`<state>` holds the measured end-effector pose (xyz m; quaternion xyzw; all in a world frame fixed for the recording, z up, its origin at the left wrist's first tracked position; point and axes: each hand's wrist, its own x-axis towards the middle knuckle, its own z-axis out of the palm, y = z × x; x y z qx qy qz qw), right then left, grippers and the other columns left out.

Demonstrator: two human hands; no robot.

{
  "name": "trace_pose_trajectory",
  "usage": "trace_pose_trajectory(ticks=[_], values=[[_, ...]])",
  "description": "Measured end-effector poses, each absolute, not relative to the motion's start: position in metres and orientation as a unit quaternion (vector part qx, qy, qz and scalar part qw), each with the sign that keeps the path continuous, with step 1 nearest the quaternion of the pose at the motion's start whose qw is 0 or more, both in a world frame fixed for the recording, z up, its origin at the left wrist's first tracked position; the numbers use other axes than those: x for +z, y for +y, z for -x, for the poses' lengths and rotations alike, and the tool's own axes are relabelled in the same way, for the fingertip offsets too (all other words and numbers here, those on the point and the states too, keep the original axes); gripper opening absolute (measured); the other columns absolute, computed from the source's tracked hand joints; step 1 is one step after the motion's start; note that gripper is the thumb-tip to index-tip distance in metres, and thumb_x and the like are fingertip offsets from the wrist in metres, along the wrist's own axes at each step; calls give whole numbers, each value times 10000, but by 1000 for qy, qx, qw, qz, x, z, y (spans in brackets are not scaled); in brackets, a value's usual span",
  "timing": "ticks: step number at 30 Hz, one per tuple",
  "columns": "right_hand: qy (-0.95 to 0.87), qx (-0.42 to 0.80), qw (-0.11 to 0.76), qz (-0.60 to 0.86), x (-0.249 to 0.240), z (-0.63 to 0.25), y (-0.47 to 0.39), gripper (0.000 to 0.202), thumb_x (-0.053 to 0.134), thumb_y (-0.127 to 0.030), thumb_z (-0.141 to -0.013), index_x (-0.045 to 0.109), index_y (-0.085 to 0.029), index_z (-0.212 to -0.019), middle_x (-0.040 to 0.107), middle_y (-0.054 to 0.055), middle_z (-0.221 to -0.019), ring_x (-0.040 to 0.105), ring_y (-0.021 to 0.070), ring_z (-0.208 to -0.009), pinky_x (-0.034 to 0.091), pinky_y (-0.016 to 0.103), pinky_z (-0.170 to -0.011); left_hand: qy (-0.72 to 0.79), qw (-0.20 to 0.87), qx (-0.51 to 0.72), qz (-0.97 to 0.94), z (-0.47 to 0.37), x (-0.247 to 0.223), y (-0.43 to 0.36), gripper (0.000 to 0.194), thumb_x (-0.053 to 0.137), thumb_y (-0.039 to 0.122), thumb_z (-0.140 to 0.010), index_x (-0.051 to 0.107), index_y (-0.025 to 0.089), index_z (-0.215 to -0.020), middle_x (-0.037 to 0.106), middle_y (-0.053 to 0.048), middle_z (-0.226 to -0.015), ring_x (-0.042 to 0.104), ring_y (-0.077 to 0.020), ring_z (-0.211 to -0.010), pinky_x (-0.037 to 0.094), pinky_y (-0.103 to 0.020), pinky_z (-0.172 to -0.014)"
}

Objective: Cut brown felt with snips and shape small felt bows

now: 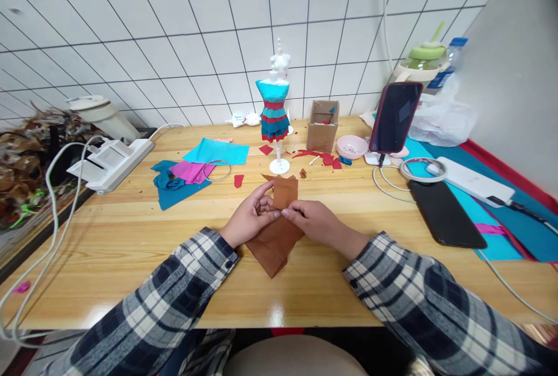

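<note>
On the wooden table (pixel 209 283) stands a dressed mannequin (pixel 274 114). Well right of it, a bottle (pixel 455 56) bears a blue label (pixel 441 79) too blurred to read. On the mannequin's near side, the left hand (pixel 250 213) and right hand (pixel 316 222) pinch brown material (pixel 272 251). Right of the mannequin come a propped phone (pixel 394 117), cardboard box (pixel 320 138), pink bowl (pixel 352 155), then red scraps (pixel 328 159).

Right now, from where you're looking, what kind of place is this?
It looks like a little craft corner. On the wooden table stands a mini mannequin in a blue-and-red dress, red scraps lie near it, and the left hand and right hand hold brown material.
</note>
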<state>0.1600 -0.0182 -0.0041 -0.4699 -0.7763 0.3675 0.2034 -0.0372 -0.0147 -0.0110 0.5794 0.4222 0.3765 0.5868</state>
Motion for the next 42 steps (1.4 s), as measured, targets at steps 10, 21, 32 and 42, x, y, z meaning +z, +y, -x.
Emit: trace_pose_trajectory(ticks=[10,21,32,42], values=[[-782,353,199,473,-3,-160,-18,378,398,-463,-938,521,-186,-712,552,-16,-657,469,111,-622,256,239,-560,417,592,369,-582,35,-10,-14,799,741,271,-735,324,196,-1412,619,-40,-904,612,-160,-839,464,-286,-757],[-781,342,199,483,-5,-159,-20,398,382,-500,-937,504,-188,-722,554,-20,-659,484,111,-631,252,239,-555,429,579,369,-587,34,-12,-14,863,741,242,-726,260,188,-1440,594,-1,-827,587,-124,-760,446,-257,-724],[-782,342,202,481,-5,-158,-20,382,404,-483,-931,494,-189,-706,532,-28,-638,458,104,-602,244,237,-548,413,599,362,-583,31,-5,-16,853,741,263,-735,264,207,-1441,635,-24,-865,626,-149,-796,464,-269,-718],[-784,338,202,480,-5,-158,-20,378,385,-464,-943,475,-187,-701,522,-25,-640,460,103,-610,244,236,-552,427,572,350,-607,31,-5,-16,866,711,243,-765,213,226,-1474,621,-8,-821,605,-128,-742,453,-253,-688]])
